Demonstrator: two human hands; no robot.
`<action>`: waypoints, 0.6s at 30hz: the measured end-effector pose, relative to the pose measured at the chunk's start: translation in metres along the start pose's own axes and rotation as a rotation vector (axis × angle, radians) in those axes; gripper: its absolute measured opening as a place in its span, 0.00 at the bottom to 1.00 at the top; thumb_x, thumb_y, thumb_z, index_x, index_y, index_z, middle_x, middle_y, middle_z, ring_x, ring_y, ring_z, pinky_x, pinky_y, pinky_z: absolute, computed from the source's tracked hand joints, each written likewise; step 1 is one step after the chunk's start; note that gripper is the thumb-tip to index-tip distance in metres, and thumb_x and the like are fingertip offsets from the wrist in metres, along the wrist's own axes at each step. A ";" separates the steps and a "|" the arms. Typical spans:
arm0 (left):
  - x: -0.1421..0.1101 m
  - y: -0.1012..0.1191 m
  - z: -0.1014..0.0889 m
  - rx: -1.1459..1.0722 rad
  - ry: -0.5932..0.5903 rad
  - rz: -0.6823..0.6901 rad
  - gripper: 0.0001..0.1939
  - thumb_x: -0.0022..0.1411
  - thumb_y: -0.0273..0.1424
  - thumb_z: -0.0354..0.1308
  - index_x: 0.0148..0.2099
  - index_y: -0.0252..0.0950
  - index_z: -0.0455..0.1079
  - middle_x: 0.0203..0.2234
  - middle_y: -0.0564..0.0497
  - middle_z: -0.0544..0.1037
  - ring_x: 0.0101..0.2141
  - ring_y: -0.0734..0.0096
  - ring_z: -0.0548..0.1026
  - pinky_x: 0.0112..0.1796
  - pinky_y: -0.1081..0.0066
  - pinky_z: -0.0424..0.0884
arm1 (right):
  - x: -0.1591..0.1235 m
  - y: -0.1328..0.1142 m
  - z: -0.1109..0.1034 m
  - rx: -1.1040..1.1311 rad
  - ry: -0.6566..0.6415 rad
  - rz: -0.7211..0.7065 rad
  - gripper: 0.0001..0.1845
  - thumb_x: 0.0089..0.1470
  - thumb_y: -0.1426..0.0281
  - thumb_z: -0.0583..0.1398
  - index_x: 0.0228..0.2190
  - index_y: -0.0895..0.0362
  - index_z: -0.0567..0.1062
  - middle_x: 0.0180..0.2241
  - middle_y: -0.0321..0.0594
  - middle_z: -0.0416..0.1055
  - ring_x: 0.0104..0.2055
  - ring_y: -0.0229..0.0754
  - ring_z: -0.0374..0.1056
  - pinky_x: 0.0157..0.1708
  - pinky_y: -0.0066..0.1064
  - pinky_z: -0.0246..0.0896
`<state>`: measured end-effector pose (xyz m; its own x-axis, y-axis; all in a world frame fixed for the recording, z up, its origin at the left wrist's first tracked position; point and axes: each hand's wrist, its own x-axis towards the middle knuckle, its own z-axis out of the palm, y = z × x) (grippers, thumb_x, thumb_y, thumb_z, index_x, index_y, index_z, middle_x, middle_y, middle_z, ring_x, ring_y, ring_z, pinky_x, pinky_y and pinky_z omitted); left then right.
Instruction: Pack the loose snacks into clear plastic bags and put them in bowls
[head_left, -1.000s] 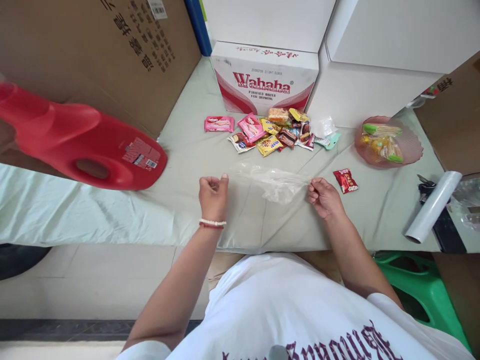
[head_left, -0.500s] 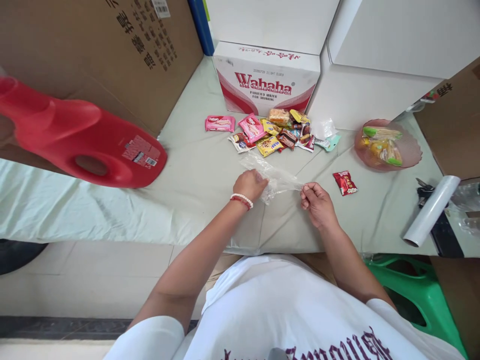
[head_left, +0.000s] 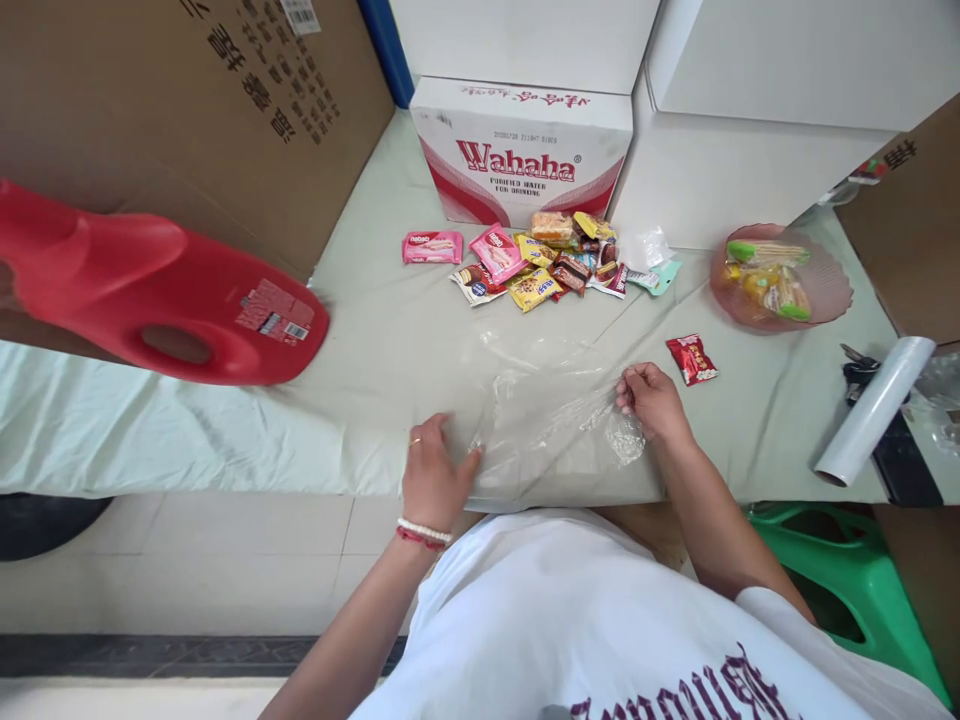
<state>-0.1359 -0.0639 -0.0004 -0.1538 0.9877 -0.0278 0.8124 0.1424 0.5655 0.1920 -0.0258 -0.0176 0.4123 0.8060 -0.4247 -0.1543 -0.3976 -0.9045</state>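
A sheet of clear plastic film (head_left: pixel 547 420) lies spread on the pale green tablecloth (head_left: pixel 360 350) near the front edge. My left hand (head_left: pixel 435 475) grips its near left corner, thumb pressed on the film. My right hand (head_left: pixel 652 400) pinches the crumpled right edge of the film with closed fingers. A pile of small snack packets (head_left: pixel 540 265) sits beyond the film, with a pink wafer pack (head_left: pixel 433 247) to its left. A single red packet (head_left: pixel 691 359) lies just right of my right hand.
A red plastic jug (head_left: pixel 165 295) lies on its side at the left. A Wahaha carton (head_left: pixel 521 155) stands at the back. A pink dish of snacks (head_left: pixel 780 275) and a film roll (head_left: pixel 874 410) are on the right; a green stool (head_left: pixel 847 590) below.
My left hand went to the middle of the film, then pulled back toward the table's front edge. The film, bunched before, now lies spread out flat. My right hand kept its hold.
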 end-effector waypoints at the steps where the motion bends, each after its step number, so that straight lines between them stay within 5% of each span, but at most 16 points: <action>1: -0.003 0.002 -0.005 0.088 0.096 0.086 0.25 0.56 0.36 0.61 0.56 0.34 0.71 0.43 0.39 0.76 0.47 0.50 0.74 0.47 0.54 0.70 | 0.000 0.002 0.002 -0.054 -0.006 -0.036 0.16 0.53 0.57 0.67 0.32 0.53 0.68 0.23 0.30 0.69 0.18 0.34 0.64 0.14 0.23 0.54; 3: -0.002 0.011 -0.011 0.212 0.155 0.314 0.23 0.59 0.27 0.57 0.56 0.38 0.73 0.52 0.37 0.75 0.58 0.45 0.68 0.56 0.47 0.63 | -0.003 0.005 0.005 -0.157 -0.033 -0.120 0.15 0.55 0.56 0.64 0.33 0.52 0.68 0.24 0.30 0.70 0.18 0.34 0.63 0.15 0.25 0.54; 7: 0.014 0.033 -0.005 0.288 -0.242 0.699 0.18 0.61 0.19 0.50 0.43 0.42 0.78 0.47 0.44 0.80 0.56 0.56 0.72 0.54 0.55 0.67 | -0.011 0.002 0.007 -0.381 -0.026 -0.322 0.12 0.62 0.56 0.58 0.33 0.51 0.68 0.26 0.32 0.72 0.19 0.38 0.63 0.21 0.30 0.58; 9: 0.023 0.037 0.007 0.329 -0.299 0.687 0.15 0.62 0.22 0.51 0.41 0.40 0.78 0.48 0.42 0.80 0.55 0.53 0.73 0.52 0.54 0.69 | -0.014 -0.001 0.004 -0.522 0.071 -0.431 0.11 0.64 0.57 0.55 0.35 0.50 0.68 0.28 0.35 0.74 0.21 0.42 0.65 0.27 0.34 0.61; 12: 0.028 0.031 0.028 0.353 -0.196 0.615 0.14 0.64 0.24 0.52 0.46 0.35 0.77 0.55 0.38 0.77 0.58 0.49 0.71 0.55 0.51 0.67 | -0.018 0.002 -0.010 -0.763 0.222 -0.550 0.12 0.65 0.59 0.51 0.39 0.51 0.70 0.32 0.41 0.76 0.31 0.48 0.70 0.36 0.38 0.63; 18: 0.018 0.012 0.042 0.321 -0.173 0.635 0.22 0.72 0.31 0.45 0.62 0.31 0.70 0.67 0.36 0.66 0.68 0.52 0.62 0.65 0.49 0.55 | -0.027 0.003 -0.050 -1.019 0.238 -0.503 0.16 0.60 0.63 0.53 0.47 0.55 0.73 0.44 0.52 0.74 0.39 0.53 0.70 0.43 0.46 0.66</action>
<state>-0.1057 -0.0418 -0.0287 0.4713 0.8783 0.0804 0.8441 -0.4756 0.2475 0.2251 -0.0704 -0.0066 0.3967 0.9135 0.0898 0.8249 -0.3119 -0.4715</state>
